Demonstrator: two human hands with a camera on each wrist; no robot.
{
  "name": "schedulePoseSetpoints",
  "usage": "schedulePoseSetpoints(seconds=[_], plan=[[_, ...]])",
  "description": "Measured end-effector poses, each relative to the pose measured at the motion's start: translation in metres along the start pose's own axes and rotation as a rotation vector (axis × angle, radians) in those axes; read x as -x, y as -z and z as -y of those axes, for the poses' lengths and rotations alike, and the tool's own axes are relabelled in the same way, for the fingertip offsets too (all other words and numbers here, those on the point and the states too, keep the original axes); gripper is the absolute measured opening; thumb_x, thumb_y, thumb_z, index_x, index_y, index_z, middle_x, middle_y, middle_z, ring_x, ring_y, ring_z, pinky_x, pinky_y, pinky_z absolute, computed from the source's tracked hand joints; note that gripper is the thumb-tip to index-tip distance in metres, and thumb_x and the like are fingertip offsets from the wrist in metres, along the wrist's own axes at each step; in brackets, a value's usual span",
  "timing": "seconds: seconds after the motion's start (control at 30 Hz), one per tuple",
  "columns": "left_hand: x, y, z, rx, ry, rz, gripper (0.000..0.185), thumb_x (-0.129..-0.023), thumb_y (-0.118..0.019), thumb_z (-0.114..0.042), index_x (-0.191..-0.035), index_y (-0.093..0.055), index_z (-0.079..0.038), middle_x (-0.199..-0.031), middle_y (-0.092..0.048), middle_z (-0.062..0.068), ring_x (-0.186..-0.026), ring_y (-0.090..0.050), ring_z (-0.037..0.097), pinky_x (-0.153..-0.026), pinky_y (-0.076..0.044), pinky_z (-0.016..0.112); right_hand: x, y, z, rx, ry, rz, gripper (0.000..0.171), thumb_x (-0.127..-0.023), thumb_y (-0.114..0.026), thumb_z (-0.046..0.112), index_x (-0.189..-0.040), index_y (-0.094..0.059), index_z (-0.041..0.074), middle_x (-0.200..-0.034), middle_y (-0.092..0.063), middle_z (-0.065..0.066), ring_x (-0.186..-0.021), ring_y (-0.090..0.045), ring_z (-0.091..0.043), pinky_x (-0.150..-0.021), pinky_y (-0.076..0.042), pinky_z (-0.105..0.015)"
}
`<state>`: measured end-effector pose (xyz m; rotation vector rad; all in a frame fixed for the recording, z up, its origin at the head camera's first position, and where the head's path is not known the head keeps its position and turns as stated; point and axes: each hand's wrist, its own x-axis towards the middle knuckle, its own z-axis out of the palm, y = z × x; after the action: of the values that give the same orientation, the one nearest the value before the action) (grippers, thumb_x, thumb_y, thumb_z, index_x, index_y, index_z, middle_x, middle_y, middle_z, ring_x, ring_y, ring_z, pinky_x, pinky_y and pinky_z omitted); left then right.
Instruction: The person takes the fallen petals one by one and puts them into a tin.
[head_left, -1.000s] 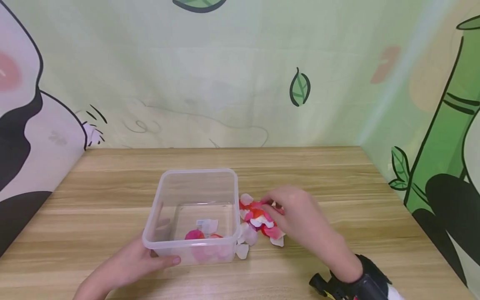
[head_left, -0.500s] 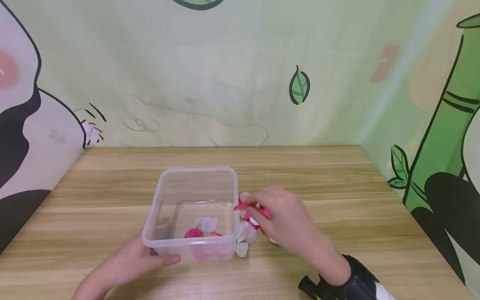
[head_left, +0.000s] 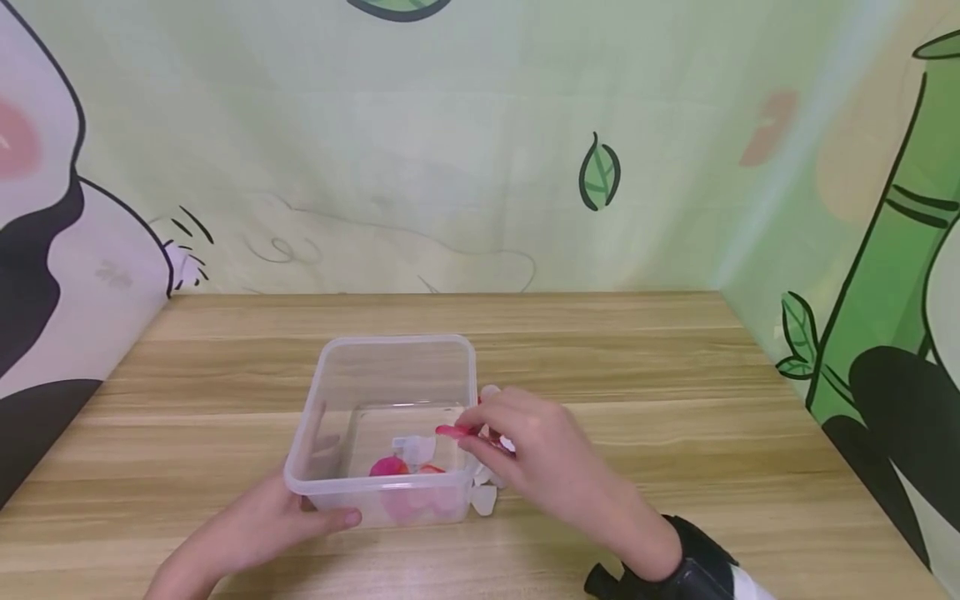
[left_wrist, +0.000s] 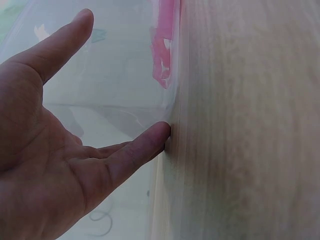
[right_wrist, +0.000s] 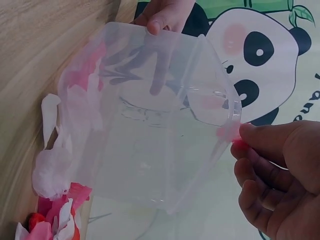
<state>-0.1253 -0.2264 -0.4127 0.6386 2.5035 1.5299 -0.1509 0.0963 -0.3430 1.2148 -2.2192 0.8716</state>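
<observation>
A clear plastic box [head_left: 375, 485] stands uncovered on the table, with several pink, red and white flower petals [head_left: 388, 467] on its bottom. My left hand [head_left: 258, 521] holds its near left corner, thumb along the front wall and fingers along the left side. Over the right rim, my right hand [head_left: 532, 446] pinches a pink petal [head_left: 448, 431] between thumb and fingertips. The right wrist view shows that petal [right_wrist: 240, 144] right at the rim. Beside the box's right wall lies a pile of loose petals [right_wrist: 55, 215], mostly hidden behind my right hand in the head view.
The wood-grain table [head_left: 645, 350] reaches back to a green cloth backdrop [head_left: 480, 167] printed with pandas, leaves and bamboo. A black strap with a camera [head_left: 660, 567] sits on my right wrist.
My right hand has picked a pink petal from the pile and carried it leftward to over the box's right rim. The left hand and the box have stayed in place.
</observation>
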Motion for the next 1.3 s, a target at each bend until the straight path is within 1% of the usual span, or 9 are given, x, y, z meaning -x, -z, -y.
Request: schedulePoseSetpoints(seconds=[0.13, 0.33, 0.53, 0.63, 0.77, 0.93, 1.07, 1.17, 1.3], plan=[[0.0, 0.0, 0.001, -0.006, -0.005, -0.003, 0.128, -0.083, -0.089, -0.024, -0.165, 0.009, -0.031, -0.147, -0.042, 0.033, -0.119, -0.056, 0.04, -0.089, -0.052, 0.031, 0.001, 0.0, 0.0, 0.004, -0.007, 0.003, 0.015, -0.086, -0.084, 0.007, -0.097, -0.075, 0.005, -0.086, -0.066, 0.002, -0.075, -0.059, -0.007, -0.067, -0.048, -0.014], [0.002, 0.0, 0.001, -0.05, 0.002, -0.017, 0.127, -0.084, -0.088, -0.026, -0.165, 0.009, -0.031, -0.148, -0.043, 0.032, -0.125, -0.052, 0.042, -0.093, -0.05, 0.03, 0.001, 0.006, -0.003, 0.008, -0.052, -0.005, 0.02, -0.086, -0.084, 0.008, -0.103, -0.074, 0.004, -0.093, -0.071, -0.001, -0.081, -0.065, -0.012, -0.072, -0.054, -0.021], [0.001, 0.001, 0.001, -0.017, -0.003, -0.014, 0.128, -0.083, -0.089, -0.025, -0.165, 0.008, -0.03, -0.149, -0.042, 0.031, -0.123, -0.054, 0.042, -0.092, -0.05, 0.03, -0.001, 0.018, -0.007, 0.074, -0.162, 0.008, 0.02, -0.086, -0.084, 0.009, -0.104, -0.075, 0.005, -0.094, -0.072, -0.001, -0.081, -0.065, -0.013, -0.071, -0.055, -0.026], [0.002, 0.001, 0.001, -0.004, 0.002, 0.0, 0.124, -0.084, -0.088, -0.025, -0.166, 0.005, -0.023, -0.145, -0.046, 0.031, -0.113, -0.058, 0.038, -0.087, -0.052, 0.031, 0.001, 0.023, -0.01, 0.119, -0.237, 0.034, 0.021, -0.085, -0.085, 0.009, -0.105, -0.076, 0.007, -0.096, -0.072, -0.001, -0.08, -0.064, -0.014, -0.07, -0.056, -0.028], [0.002, 0.001, 0.001, 0.013, 0.029, 0.021, 0.117, -0.086, -0.086, -0.026, -0.165, -0.001, -0.015, -0.141, -0.051, 0.027, -0.104, -0.06, 0.033, -0.084, -0.053, 0.033, 0.005, 0.027, -0.016, 0.168, -0.33, 0.107, 0.019, -0.087, -0.083, 0.011, -0.104, -0.076, 0.006, -0.096, -0.073, -0.002, -0.077, -0.065, -0.015, -0.067, -0.055, -0.027], [0.002, 0.001, 0.002, -0.013, 0.034, 0.014, 0.116, -0.086, -0.087, -0.029, -0.165, -0.002, -0.017, -0.139, -0.054, 0.022, -0.11, -0.059, 0.034, -0.087, -0.052, 0.033, 0.008, 0.03, -0.024, 0.224, -0.418, 0.219, 0.014, -0.089, -0.081, 0.015, -0.098, -0.076, 0.007, -0.09, -0.072, -0.001, -0.078, -0.066, -0.015, -0.068, -0.055, -0.03], [0.003, 0.001, 0.002, -0.027, 0.025, 0.011, 0.116, -0.086, -0.086, -0.029, -0.165, -0.002, -0.018, -0.141, -0.052, 0.026, -0.115, -0.057, 0.037, -0.089, -0.052, 0.032, 0.011, 0.031, -0.029, 0.254, -0.498, 0.362, 0.013, -0.088, -0.083, 0.015, -0.094, -0.075, 0.007, -0.083, -0.069, 0.002, -0.072, -0.06, -0.013, -0.067, -0.054, -0.031], [0.003, 0.001, 0.003, -0.011, 0.026, 0.021, 0.115, -0.087, -0.085, -0.027, -0.165, -0.002, -0.016, -0.141, -0.052, 0.027, -0.111, -0.059, 0.036, -0.088, -0.052, 0.033, 0.014, 0.032, -0.032, 0.28, -0.538, 0.476, 0.012, -0.087, -0.083, 0.014, -0.091, -0.075, 0.006, -0.078, -0.066, 0.001, -0.067, -0.054, -0.014, -0.063, -0.05, -0.032], [0.003, 0.001, 0.003, 0.002, 0.034, 0.027, 0.114, -0.087, -0.085, -0.027, -0.164, -0.002, -0.013, -0.141, -0.051, 0.027, -0.108, -0.059, 0.033, -0.087, -0.053, 0.033, 0.018, 0.031, -0.036, 0.288, -0.575, 0.556, 0.014, -0.086, -0.084, 0.012, -0.092, -0.074, 0.004, -0.078, -0.065, -0.001, -0.066, -0.052, -0.016, -0.062, -0.048, -0.034]])
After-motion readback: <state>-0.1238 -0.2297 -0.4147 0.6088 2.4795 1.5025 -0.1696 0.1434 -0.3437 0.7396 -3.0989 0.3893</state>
